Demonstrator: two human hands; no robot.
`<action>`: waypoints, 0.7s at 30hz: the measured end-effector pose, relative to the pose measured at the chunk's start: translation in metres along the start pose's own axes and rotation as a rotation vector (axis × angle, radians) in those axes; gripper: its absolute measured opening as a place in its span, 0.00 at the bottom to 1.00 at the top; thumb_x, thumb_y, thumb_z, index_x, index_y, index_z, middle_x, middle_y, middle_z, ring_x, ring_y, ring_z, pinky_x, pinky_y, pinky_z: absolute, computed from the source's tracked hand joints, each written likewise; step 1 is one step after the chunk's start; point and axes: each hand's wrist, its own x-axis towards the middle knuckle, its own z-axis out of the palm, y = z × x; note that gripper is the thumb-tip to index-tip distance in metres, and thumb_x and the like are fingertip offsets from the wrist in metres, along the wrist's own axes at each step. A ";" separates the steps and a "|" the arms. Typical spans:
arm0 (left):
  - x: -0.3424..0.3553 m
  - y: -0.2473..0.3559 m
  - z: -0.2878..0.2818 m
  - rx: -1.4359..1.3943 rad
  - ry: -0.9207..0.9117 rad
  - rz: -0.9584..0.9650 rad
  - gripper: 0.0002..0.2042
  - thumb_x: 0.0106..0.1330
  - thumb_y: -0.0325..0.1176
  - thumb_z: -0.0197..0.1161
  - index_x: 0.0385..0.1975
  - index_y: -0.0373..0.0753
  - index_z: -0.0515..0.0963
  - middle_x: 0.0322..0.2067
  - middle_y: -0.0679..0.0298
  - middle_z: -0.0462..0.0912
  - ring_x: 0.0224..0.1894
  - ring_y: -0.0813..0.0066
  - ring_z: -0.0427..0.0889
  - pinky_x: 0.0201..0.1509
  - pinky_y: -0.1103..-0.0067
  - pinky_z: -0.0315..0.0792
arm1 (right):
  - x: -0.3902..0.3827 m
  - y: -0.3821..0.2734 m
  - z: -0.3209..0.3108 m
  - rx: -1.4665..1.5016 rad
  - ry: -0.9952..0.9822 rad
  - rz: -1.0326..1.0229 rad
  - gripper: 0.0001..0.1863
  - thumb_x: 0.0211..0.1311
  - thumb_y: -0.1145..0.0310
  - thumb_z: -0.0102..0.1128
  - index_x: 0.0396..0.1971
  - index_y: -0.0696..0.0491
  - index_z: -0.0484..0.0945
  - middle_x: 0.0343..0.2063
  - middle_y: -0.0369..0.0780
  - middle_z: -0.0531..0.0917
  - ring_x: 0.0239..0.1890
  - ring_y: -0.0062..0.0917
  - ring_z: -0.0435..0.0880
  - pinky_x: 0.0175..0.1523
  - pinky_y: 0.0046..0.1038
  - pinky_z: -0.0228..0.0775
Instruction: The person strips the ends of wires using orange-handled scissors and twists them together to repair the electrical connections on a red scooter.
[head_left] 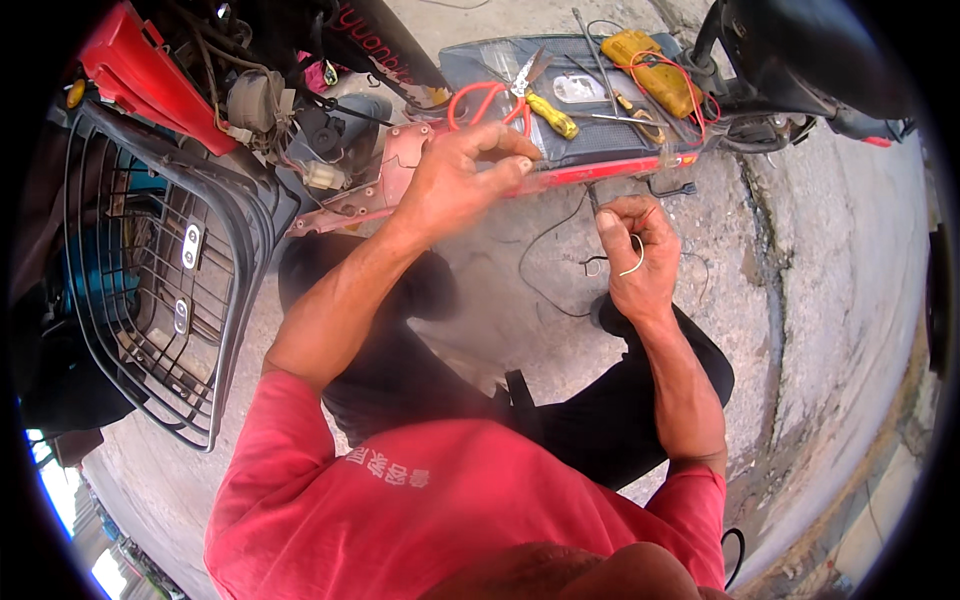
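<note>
My left hand (pixel 462 180) is at the near edge of the scooter's footboard (pixel 560 174), fingers curled with thumb and forefinger close together; anything between them is too small to make out. Just beyond it lie orange-handled scissors (pixel 463 100) and a yellow-handled tool (pixel 550 115). My right hand (pixel 638 255), below the board, is closed on a short, curved pale wire (pixel 636 262). Thin dark cables (pixel 545 298) hang or lie behind that hand above the concrete.
A black wire basket (pixel 232 300), red panel (pixel 150 80) and exposed scooter wiring (pixel 300 170) fill the left. A yellow meter with red leads (pixel 655 75) and rods lie on the board. The black seat (pixel 780 55) is at top right; cracked concrete (pixel 830 330) lies below it.
</note>
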 end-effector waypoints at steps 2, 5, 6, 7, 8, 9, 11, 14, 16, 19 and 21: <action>-0.003 0.002 0.006 -0.343 -0.090 -0.143 0.09 0.66 0.28 0.64 0.42 0.31 0.81 0.36 0.61 0.85 0.40 0.74 0.83 0.49 0.76 0.75 | 0.000 -0.001 0.000 0.033 0.005 0.030 0.05 0.64 0.73 0.62 0.36 0.59 0.79 0.29 0.37 0.81 0.31 0.18 0.78 0.38 0.23 0.70; -0.003 -0.002 0.008 -0.515 -0.158 -0.151 0.09 0.67 0.29 0.64 0.42 0.31 0.81 0.37 0.60 0.85 0.40 0.70 0.84 0.50 0.74 0.76 | 0.002 -0.004 -0.002 0.057 -0.002 0.027 0.05 0.64 0.74 0.62 0.36 0.59 0.79 0.29 0.36 0.81 0.31 0.18 0.78 0.40 0.23 0.70; -0.004 -0.002 0.009 -0.553 -0.171 -0.157 0.09 0.67 0.28 0.64 0.42 0.31 0.81 0.37 0.59 0.85 0.40 0.69 0.84 0.50 0.74 0.76 | 0.003 -0.004 -0.002 0.060 -0.007 0.018 0.05 0.64 0.74 0.62 0.36 0.59 0.78 0.30 0.36 0.80 0.31 0.18 0.78 0.40 0.22 0.69; -0.004 -0.002 0.009 -0.587 -0.182 -0.164 0.09 0.66 0.28 0.64 0.43 0.31 0.81 0.38 0.59 0.85 0.41 0.69 0.85 0.50 0.73 0.76 | 0.003 -0.003 -0.003 0.074 -0.012 0.022 0.05 0.65 0.74 0.62 0.37 0.59 0.78 0.30 0.36 0.80 0.31 0.18 0.77 0.39 0.22 0.69; -0.005 -0.001 0.010 -0.621 -0.192 -0.170 0.09 0.66 0.28 0.64 0.43 0.31 0.81 0.38 0.59 0.85 0.41 0.68 0.85 0.50 0.73 0.77 | 0.002 -0.002 -0.004 0.087 -0.018 0.025 0.05 0.65 0.73 0.62 0.37 0.59 0.78 0.30 0.35 0.79 0.31 0.18 0.77 0.39 0.22 0.69; -0.006 0.000 0.010 -0.644 -0.192 -0.184 0.09 0.66 0.27 0.63 0.43 0.31 0.81 0.38 0.59 0.85 0.41 0.68 0.85 0.50 0.73 0.77 | 0.002 -0.001 -0.005 0.100 -0.024 0.029 0.05 0.65 0.73 0.62 0.37 0.59 0.78 0.30 0.35 0.79 0.31 0.17 0.76 0.39 0.22 0.69; -0.006 0.003 0.011 -0.690 -0.190 -0.209 0.09 0.66 0.26 0.63 0.43 0.32 0.81 0.39 0.58 0.85 0.41 0.67 0.85 0.50 0.73 0.77 | 0.002 -0.002 -0.004 0.117 -0.023 0.020 0.06 0.66 0.73 0.62 0.37 0.59 0.78 0.30 0.34 0.78 0.30 0.17 0.75 0.38 0.21 0.68; -0.007 0.001 0.009 -0.752 -0.203 -0.199 0.09 0.66 0.26 0.63 0.43 0.32 0.81 0.38 0.58 0.85 0.41 0.67 0.85 0.50 0.72 0.77 | 0.002 -0.005 -0.005 0.124 -0.031 0.032 0.06 0.66 0.72 0.62 0.37 0.59 0.78 0.30 0.34 0.78 0.30 0.15 0.75 0.38 0.20 0.67; -0.007 0.000 0.009 -0.756 -0.211 -0.196 0.09 0.66 0.26 0.62 0.43 0.32 0.81 0.38 0.58 0.85 0.41 0.67 0.85 0.50 0.72 0.77 | 0.003 -0.006 -0.005 0.114 -0.033 0.031 0.06 0.66 0.72 0.63 0.37 0.58 0.78 0.30 0.34 0.79 0.31 0.15 0.75 0.38 0.20 0.67; -0.007 -0.002 0.010 -0.754 -0.224 -0.166 0.10 0.67 0.27 0.62 0.45 0.30 0.80 0.37 0.57 0.85 0.40 0.68 0.85 0.50 0.72 0.79 | 0.003 -0.006 -0.004 0.092 -0.031 0.010 0.06 0.66 0.72 0.63 0.37 0.58 0.79 0.31 0.34 0.79 0.32 0.15 0.76 0.39 0.21 0.68; -0.007 -0.002 0.009 -0.757 -0.232 -0.163 0.10 0.67 0.26 0.62 0.44 0.30 0.80 0.37 0.57 0.85 0.41 0.68 0.85 0.49 0.72 0.79 | 0.003 -0.004 -0.004 0.080 -0.031 0.007 0.06 0.66 0.72 0.63 0.36 0.58 0.79 0.31 0.34 0.80 0.32 0.16 0.76 0.40 0.21 0.68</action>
